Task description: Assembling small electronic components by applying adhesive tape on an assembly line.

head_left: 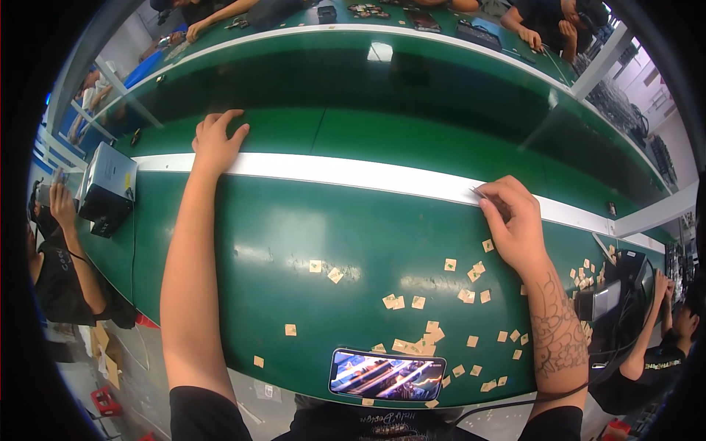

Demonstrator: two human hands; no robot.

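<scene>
My left hand (215, 147) reaches past the white strip (331, 171) that runs across the green table. Its fingers are apart and curved over the green surface beyond, with nothing in them. Over the right part of the strip, my right hand (515, 213) is closed in a pinch on a thin pointed metal tool (476, 192); only its tip shows, so I cannot tell its exact kind. Small square beige stickers (450, 264) lie scattered on the table below my right hand, several bunched in a pile (419, 345). A phone (387, 375) with a lit screen lies near the front edge.
A grey and black box-shaped device (110, 184) stands at the left end. Black equipment (629, 275) and a cable (515, 401) are at the right. People sit at both sides, and others work across the table behind a white-framed divider (353, 29).
</scene>
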